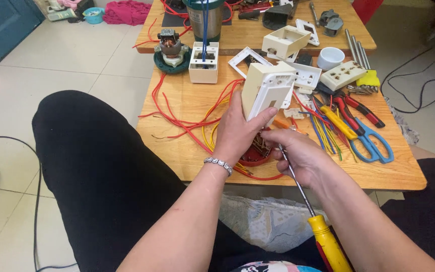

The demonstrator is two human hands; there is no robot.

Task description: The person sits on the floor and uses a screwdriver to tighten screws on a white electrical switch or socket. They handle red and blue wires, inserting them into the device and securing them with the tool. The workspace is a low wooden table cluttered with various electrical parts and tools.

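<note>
Holding cream plastic socket box [268, 90] over wooden tabletop [187, 146].
Left hand [237, 132] fingers clamped on box; right hand [300, 153] fingers closed around yellow-handled screwdriver [323, 236]; better keeping box steady.

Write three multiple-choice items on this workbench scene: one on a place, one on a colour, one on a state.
1. Where do the blue-handled scissors lie?
A. on the floor
B. on the wooden table, right side
C. in the white bowl

2. What colour is the screwdriver handle?
A. yellow with red
B. green
C. black

3. How is the cream socket box kept?
A. lying flat on the table
B. hanging from a wire
C. gripped by the left hand

Answers: 1 B, they rest beside the pliers; 2 A, handle shows below the right hand; 3 C, fingers wrap its base.
</note>
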